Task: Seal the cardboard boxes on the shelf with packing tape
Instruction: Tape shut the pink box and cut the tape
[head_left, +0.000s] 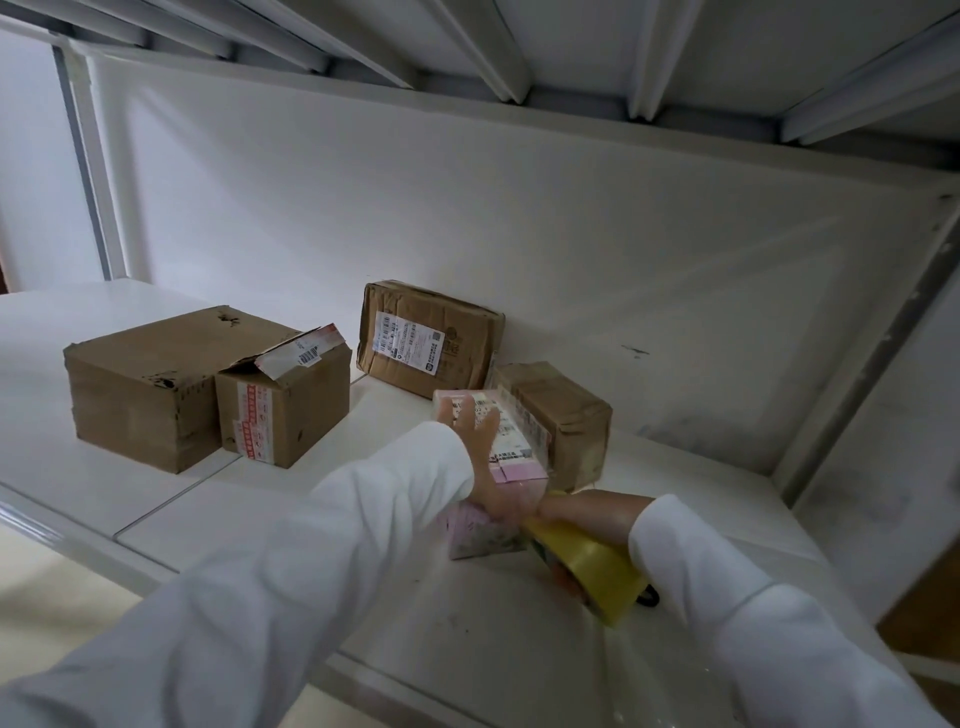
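Counting five boxes lying on the shelf (104, 467): four brown cardboard boxes and one pink box (498, 467). Placing the others relative to the pink box: a large brown box (140, 384) and a small brown box (283, 410) sitting far left, a labelled brown box (426, 338) leaning behind, another brown box (566, 421) just right. Counting one yellow tape roll (587, 566) in front.

A pink box (496, 467) stands on the white shelf (171, 499), a printed label across its top. Left of it sit a large brown box (150, 379) and, touching that, a smaller brown box (283, 405) with its flap raised. Behind the pink box a labelled brown box (428, 338) leans on the back wall; a taped brown box (563, 421) stands just right. The yellowish tape roll (592, 566) is at its near right corner.
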